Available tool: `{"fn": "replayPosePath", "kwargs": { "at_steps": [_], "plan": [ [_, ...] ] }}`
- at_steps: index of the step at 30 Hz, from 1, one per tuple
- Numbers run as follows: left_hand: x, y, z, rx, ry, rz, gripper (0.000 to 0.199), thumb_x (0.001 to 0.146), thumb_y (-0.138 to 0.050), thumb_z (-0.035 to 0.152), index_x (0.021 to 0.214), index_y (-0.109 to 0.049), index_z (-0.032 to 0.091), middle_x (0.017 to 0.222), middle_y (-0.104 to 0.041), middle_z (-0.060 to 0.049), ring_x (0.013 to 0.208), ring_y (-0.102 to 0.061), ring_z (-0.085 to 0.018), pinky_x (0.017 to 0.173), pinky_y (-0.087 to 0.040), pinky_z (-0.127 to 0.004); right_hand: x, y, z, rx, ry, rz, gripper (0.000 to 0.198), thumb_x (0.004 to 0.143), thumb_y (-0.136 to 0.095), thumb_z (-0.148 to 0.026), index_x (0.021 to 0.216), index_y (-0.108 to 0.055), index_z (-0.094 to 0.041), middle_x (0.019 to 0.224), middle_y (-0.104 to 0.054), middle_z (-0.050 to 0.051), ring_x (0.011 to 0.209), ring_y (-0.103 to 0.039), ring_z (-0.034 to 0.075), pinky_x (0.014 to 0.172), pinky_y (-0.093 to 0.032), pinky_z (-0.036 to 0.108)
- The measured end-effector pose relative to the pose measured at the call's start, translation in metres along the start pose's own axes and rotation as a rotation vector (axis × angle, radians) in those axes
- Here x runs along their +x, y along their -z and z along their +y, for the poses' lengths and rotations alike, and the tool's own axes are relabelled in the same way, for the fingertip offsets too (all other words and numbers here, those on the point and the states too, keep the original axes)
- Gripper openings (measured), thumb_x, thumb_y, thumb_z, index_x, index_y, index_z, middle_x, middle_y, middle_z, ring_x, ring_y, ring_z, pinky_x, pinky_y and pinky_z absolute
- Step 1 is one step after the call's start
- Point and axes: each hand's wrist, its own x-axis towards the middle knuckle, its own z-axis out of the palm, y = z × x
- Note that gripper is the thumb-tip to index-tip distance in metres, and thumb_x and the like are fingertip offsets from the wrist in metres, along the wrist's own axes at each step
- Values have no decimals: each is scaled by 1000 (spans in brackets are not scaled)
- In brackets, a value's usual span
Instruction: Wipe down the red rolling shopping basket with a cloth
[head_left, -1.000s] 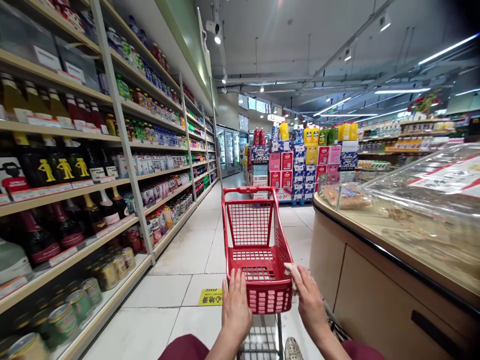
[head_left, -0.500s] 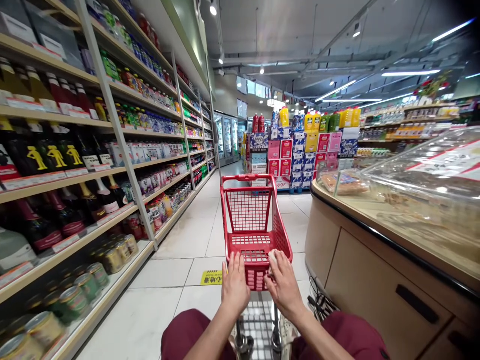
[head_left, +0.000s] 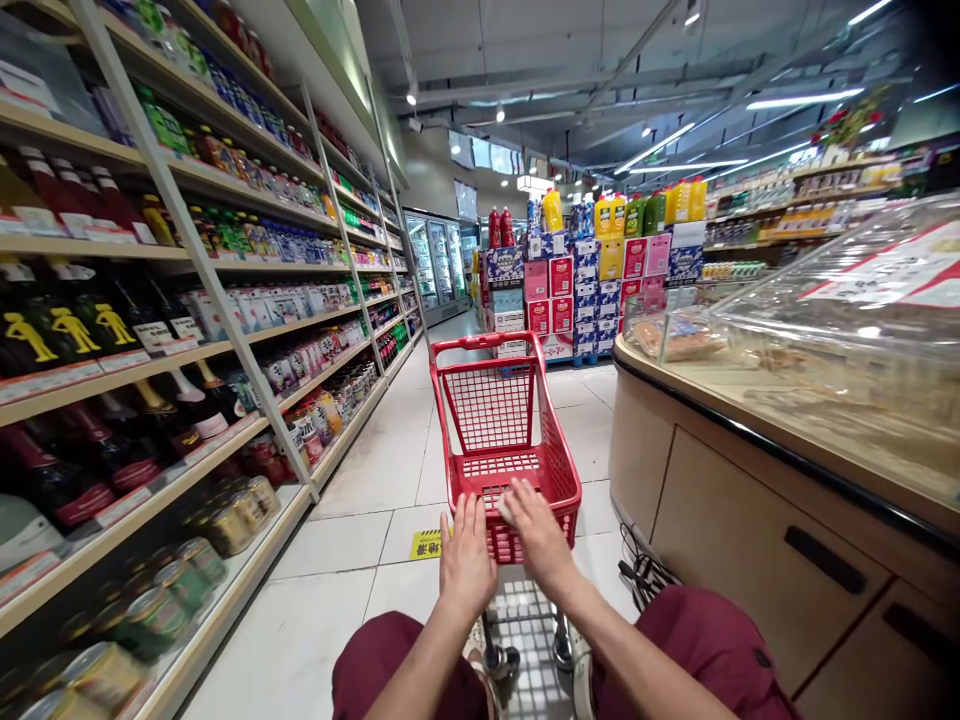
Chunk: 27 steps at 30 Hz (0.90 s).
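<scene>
A red plastic shopping cart [head_left: 495,464] with lattice sides stands right in front of my knees, its basket holding nothing that I can see. My left hand [head_left: 469,560] lies on the near rim of the basket, fingers stretched out flat. On the same rim, just to the right, my right hand [head_left: 541,538] presses down a small crumpled white wipe [head_left: 505,511]. Only a bit of the wipe shows past the fingertips; whether it is cloth or paper I cannot tell.
Shelves [head_left: 247,352] of bottles and cans run along the left. A counter [head_left: 720,480] with clear covers [head_left: 840,270] stands at right, black cables [head_left: 645,570] on the floor beside it. Stacked drink boxes [head_left: 551,300] stand ahead. A yellow floor sticker [head_left: 427,544] lies left of the cart.
My right hand has slid left along the rim with the wipe, from the right corner toward the middle. My left hand stays on the rim. The view has shifted slightly.
</scene>
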Motion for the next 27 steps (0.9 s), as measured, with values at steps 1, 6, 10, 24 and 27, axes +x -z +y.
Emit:
{"fn": "replayPosePath", "kwargs": {
  "at_steps": [1,6,10,24,27],
  "plan": [
    [0,0,0,-11,-6,2,70,66,-38,14,134,-22,12,143,-20,-5,132,-8,-21,107,-10,-46,-1,5,7,1,-51,5,49,81,-32,-5,126,-40,-19,133,-39,9,128,-24,20,98,-33,45],
    [-1,2,5,-54,33,-24,72,64,-40,17,134,-22,9,143,-20,-7,132,-8,-22,107,-9,-46,-3,19,26,-34,-305,80,52,80,-31,-8,131,-32,-16,137,-31,12,128,-23,24,100,-28,49],
    [-1,1,4,-25,14,-26,74,63,-41,17,134,-21,10,143,-21,-5,132,-7,-22,107,-9,-46,12,13,9,11,-290,78,44,84,-29,-13,127,-36,-16,132,-38,15,124,-32,23,94,-35,48],
    [-2,2,2,1,-13,-17,69,67,-38,17,134,-21,11,142,-22,-6,132,-9,-22,106,-12,-47,-9,46,66,-100,43,-91,43,84,-32,-10,124,-44,-23,128,-46,8,125,-30,20,97,-35,43],
    [-2,2,4,1,15,-21,71,66,-39,17,134,-21,9,142,-20,-7,132,-8,-22,107,-11,-46,-9,33,44,-100,-65,17,48,84,-29,-7,129,-37,-22,129,-44,10,125,-30,20,96,-37,45]
  ]
}}
